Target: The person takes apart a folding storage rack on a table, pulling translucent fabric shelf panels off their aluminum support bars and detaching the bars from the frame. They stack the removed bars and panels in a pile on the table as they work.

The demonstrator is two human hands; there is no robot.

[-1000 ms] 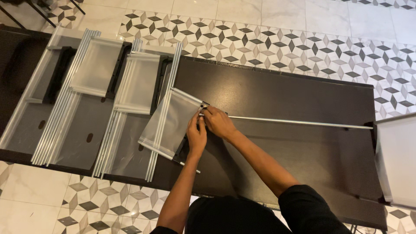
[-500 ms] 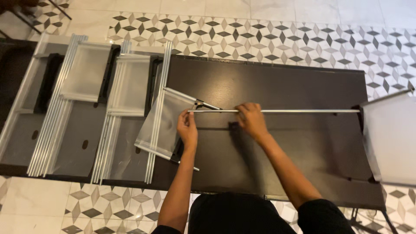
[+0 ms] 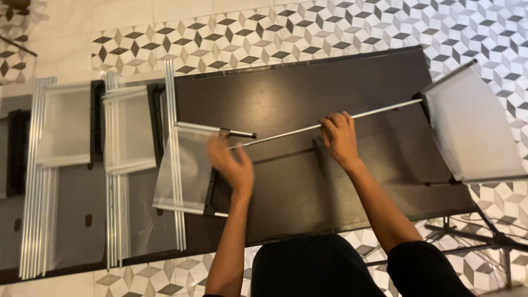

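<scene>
My right hand (image 3: 339, 136) is closed around a long thin metal rod (image 3: 379, 112) that lies slanted across the dark table (image 3: 308, 88). The rod's far end reaches a pale mesh panel (image 3: 473, 126) at the table's right end. My left hand (image 3: 231, 164) hovers with fingers apart at the right edge of a small translucent mesh panel (image 3: 179, 165). That panel has a silver top rail with a dark tip (image 3: 239, 133), close to the rod's near end.
Two more mesh panels (image 3: 129, 132) (image 3: 66, 129) lie on the table's left part. Bundles of silver rods (image 3: 38, 176) (image 3: 113, 220) (image 3: 177, 181) run lengthwise beside them. A patterned tile floor (image 3: 264, 33) surrounds the table. A dark stand (image 3: 484, 236) is at lower right.
My right hand slid rightward along the rod, which now slants away from the small panel. My left hand has come off the panel's corner and opened. The view shifted right.
</scene>
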